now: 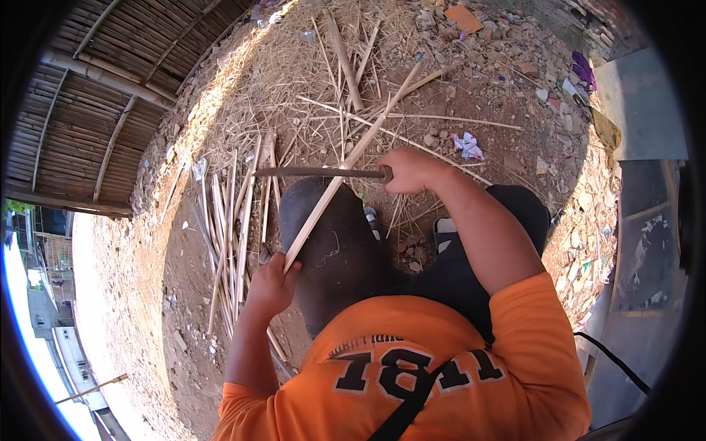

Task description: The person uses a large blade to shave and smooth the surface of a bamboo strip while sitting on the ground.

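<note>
My left hand (270, 285) is closed around the near end of a long, pale bamboo strip (318, 212), which slants up and away to the right past my left knee. In my right hand (412, 170) is the handle of a long, dark machete (316, 172). Its blade points left and crosses the strip just beyond the knee; whether the edge bites into the bamboo I cannot tell. The strip's far end lies over other bamboo pieces on the ground.
A pile of split bamboo strips (234, 228) lies left of my leg. Thicker bamboo pieces (343, 62) and shavings (276, 88) cover the ground ahead. Crumpled paper (468, 145) and rubble lie to the right. A bamboo-slat structure (88, 103) stands at the upper left, grey panels (640, 110) at the right.
</note>
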Demonstrator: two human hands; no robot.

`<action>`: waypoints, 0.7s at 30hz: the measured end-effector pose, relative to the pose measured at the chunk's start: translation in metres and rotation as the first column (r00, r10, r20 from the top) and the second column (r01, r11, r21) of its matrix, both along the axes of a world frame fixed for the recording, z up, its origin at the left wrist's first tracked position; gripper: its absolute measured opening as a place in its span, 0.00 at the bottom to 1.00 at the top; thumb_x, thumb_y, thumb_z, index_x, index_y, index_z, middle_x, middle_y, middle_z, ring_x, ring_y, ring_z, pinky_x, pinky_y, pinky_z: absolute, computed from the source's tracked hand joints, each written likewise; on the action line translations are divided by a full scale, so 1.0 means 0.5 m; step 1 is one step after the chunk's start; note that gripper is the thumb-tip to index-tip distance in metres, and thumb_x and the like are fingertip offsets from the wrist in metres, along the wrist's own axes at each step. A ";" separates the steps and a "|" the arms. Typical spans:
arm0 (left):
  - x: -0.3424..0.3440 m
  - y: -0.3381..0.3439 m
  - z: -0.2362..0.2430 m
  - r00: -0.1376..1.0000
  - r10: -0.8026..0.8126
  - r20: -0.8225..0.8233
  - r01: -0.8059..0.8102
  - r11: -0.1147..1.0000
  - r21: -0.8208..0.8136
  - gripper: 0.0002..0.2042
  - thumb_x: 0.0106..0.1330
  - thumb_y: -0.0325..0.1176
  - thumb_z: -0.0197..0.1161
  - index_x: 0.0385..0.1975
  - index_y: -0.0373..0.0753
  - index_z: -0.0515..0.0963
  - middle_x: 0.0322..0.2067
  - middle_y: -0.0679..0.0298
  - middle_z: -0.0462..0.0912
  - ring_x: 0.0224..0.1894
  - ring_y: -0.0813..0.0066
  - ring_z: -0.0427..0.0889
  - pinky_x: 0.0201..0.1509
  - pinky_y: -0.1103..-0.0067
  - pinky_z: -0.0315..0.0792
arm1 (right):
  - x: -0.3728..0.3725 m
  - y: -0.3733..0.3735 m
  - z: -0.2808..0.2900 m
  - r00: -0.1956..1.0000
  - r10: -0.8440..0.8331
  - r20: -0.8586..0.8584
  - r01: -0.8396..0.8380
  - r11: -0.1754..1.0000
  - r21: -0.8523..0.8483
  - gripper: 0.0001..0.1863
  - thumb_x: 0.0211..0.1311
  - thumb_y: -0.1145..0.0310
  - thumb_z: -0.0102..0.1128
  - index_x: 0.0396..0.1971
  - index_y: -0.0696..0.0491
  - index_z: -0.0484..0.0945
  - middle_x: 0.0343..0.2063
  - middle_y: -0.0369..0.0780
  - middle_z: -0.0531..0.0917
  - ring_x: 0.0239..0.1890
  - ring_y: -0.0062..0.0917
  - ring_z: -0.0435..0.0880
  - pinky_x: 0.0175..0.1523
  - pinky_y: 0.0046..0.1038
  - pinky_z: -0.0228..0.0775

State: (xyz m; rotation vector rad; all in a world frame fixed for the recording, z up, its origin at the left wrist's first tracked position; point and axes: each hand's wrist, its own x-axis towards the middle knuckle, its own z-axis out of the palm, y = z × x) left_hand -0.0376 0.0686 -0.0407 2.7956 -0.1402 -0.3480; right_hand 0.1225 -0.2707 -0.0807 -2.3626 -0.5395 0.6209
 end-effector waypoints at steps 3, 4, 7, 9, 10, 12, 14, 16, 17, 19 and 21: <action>-0.005 -0.010 -0.008 0.999 0.025 0.027 -0.026 0.998 0.049 0.14 0.69 0.40 0.60 0.32 0.34 0.70 0.24 0.42 0.80 0.31 0.35 0.79 0.35 0.51 0.71 | -0.002 -0.007 -0.007 0.999 0.027 -0.035 -0.026 0.999 0.032 0.20 0.46 0.62 0.63 0.39 0.56 0.82 0.29 0.47 0.83 0.34 0.41 0.82 0.41 0.38 0.73; -0.010 -0.004 -0.018 0.998 0.021 0.064 -0.024 0.999 0.046 0.14 0.69 0.40 0.59 0.33 0.34 0.70 0.24 0.42 0.80 0.31 0.35 0.79 0.35 0.51 0.71 | -0.006 0.002 0.000 1.000 -0.011 0.012 0.010 1.000 0.027 0.20 0.46 0.62 0.63 0.39 0.56 0.82 0.29 0.48 0.83 0.34 0.41 0.82 0.42 0.38 0.73; -0.026 -0.013 -0.011 0.995 0.084 0.062 -0.087 0.995 0.047 0.15 0.69 0.42 0.59 0.34 0.34 0.70 0.26 0.40 0.80 0.32 0.35 0.79 0.36 0.50 0.71 | -0.019 0.039 0.002 0.997 -0.067 0.038 0.064 0.995 0.072 0.19 0.46 0.63 0.61 0.40 0.56 0.82 0.30 0.48 0.83 0.35 0.42 0.83 0.42 0.38 0.73; -0.022 -0.017 -0.002 0.996 0.088 0.014 -0.088 0.995 0.048 0.15 0.69 0.42 0.59 0.35 0.34 0.70 0.27 0.40 0.80 0.33 0.34 0.80 0.37 0.49 0.71 | -0.016 0.034 0.023 0.996 0.071 0.051 -0.066 0.993 -0.095 0.20 0.46 0.63 0.60 0.41 0.55 0.82 0.31 0.49 0.84 0.36 0.43 0.83 0.42 0.38 0.73; -0.023 -0.020 -0.002 0.996 0.089 -0.021 -0.088 0.995 0.038 0.16 0.69 0.43 0.59 0.35 0.34 0.70 0.28 0.39 0.81 0.34 0.34 0.80 0.37 0.49 0.72 | -0.001 0.006 -0.016 0.999 -0.026 -0.023 0.027 0.999 0.028 0.18 0.47 0.64 0.59 0.38 0.55 0.82 0.31 0.50 0.84 0.37 0.44 0.83 0.42 0.40 0.74; -0.022 -0.019 0.001 0.994 0.107 -0.014 -0.106 0.993 0.060 0.16 0.69 0.43 0.59 0.35 0.34 0.70 0.28 0.39 0.81 0.34 0.34 0.80 0.38 0.49 0.72 | -0.009 0.017 0.002 0.999 -0.034 0.022 0.034 0.999 0.008 0.17 0.47 0.64 0.60 0.37 0.54 0.82 0.31 0.49 0.84 0.38 0.43 0.83 0.43 0.41 0.74; -0.029 -0.014 -0.004 0.993 0.119 -0.026 -0.117 0.989 0.087 0.16 0.69 0.43 0.59 0.35 0.33 0.70 0.28 0.38 0.80 0.35 0.33 0.80 0.40 0.50 0.72 | -0.004 0.020 0.009 0.998 -0.048 0.052 0.048 0.999 -0.009 0.16 0.46 0.65 0.61 0.37 0.53 0.82 0.31 0.47 0.84 0.39 0.43 0.84 0.44 0.42 0.74; -0.021 -0.012 0.001 0.993 0.113 -0.032 -0.112 0.993 0.046 0.16 0.69 0.43 0.58 0.36 0.33 0.70 0.29 0.38 0.81 0.36 0.33 0.79 0.41 0.50 0.72 | 0.007 0.019 0.003 0.997 0.012 0.071 -0.009 0.999 -0.044 0.16 0.46 0.65 0.61 0.37 0.54 0.82 0.32 0.48 0.84 0.39 0.43 0.84 0.44 0.42 0.74; -0.026 -0.015 0.010 0.992 0.108 -0.062 -0.108 0.994 0.005 0.16 0.70 0.43 0.58 0.37 0.33 0.71 0.30 0.38 0.81 0.37 0.33 0.79 0.42 0.50 0.72 | -0.001 0.018 -0.007 0.997 0.043 0.058 -0.039 0.997 -0.061 0.17 0.46 0.64 0.61 0.38 0.54 0.82 0.33 0.48 0.84 0.39 0.43 0.84 0.43 0.42 0.74; -0.022 -0.016 0.015 0.991 0.083 -0.102 -0.088 0.995 -0.042 0.16 0.70 0.43 0.57 0.38 0.33 0.71 0.32 0.38 0.81 0.39 0.33 0.79 0.43 0.50 0.71 | 0.002 0.006 -0.017 0.993 0.024 -0.112 -0.026 0.999 -0.020 0.17 0.45 0.65 0.61 0.38 0.54 0.82 0.33 0.49 0.84 0.40 0.42 0.84 0.44 0.41 0.74; -0.016 0.003 0.003 0.993 0.070 -0.100 -0.069 0.998 0.006 0.14 0.70 0.41 0.57 0.38 0.34 0.72 0.32 0.39 0.81 0.39 0.34 0.79 0.42 0.51 0.71 | -0.014 0.025 0.006 0.998 -0.049 0.027 0.049 0.999 0.025 0.15 0.45 0.65 0.61 0.35 0.55 0.81 0.32 0.48 0.84 0.38 0.43 0.84 0.43 0.40 0.74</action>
